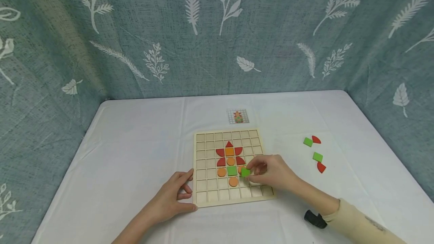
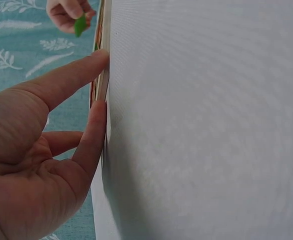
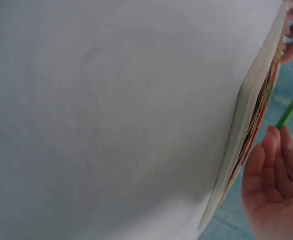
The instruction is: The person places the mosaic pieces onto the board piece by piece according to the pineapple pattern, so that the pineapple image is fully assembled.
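A wooden grid board lies on the white cloth. Red, orange and green tiles form a figure on it, with an orange square near the top and a green square lower down. My right hand pinches another green square tile between thumb and fingers, tilted over the board's right-centre squares and partly covering an orange disc. In the right wrist view this tile appears edge-on, off the board. My left hand rests its fingertips and thumb against the board's left edge.
A small pattern card lies behind the board. Right of it are green squares and red quarter-round pieces. A black object shows beside the right sleeve. Leaf-printed blue-green cloth hangs around the table.
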Demonstrator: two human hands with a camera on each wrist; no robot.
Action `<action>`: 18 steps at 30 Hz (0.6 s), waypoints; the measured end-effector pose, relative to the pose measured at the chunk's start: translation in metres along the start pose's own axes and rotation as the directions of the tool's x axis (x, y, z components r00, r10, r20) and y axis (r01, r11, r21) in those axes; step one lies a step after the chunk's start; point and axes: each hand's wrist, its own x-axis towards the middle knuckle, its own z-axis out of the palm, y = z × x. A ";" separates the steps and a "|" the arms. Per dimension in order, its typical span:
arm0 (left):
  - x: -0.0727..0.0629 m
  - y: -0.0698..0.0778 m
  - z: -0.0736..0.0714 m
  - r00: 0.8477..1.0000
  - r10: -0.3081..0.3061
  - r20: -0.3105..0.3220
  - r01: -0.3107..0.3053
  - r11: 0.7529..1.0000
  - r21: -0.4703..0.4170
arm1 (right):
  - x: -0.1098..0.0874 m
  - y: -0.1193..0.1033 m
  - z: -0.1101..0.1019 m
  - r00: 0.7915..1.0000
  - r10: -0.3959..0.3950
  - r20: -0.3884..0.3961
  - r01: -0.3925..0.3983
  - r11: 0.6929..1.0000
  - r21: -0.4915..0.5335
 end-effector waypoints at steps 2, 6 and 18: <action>0.000 0.000 0.000 1.000 0.002 0.001 -0.002 1.000 -0.004 | 0.001 -0.001 0.001 0.999 -0.031 0.018 0.032 0.997 -0.066; 0.000 0.001 0.000 1.000 0.007 0.004 -0.007 1.000 -0.013 | 0.001 -0.004 0.004 0.990 -0.126 0.056 0.134 0.975 -0.178; 0.000 0.000 0.000 1.000 -0.001 -0.003 0.001 1.000 -0.017 | -0.005 -0.008 0.007 0.981 -0.193 0.030 0.192 0.926 -0.326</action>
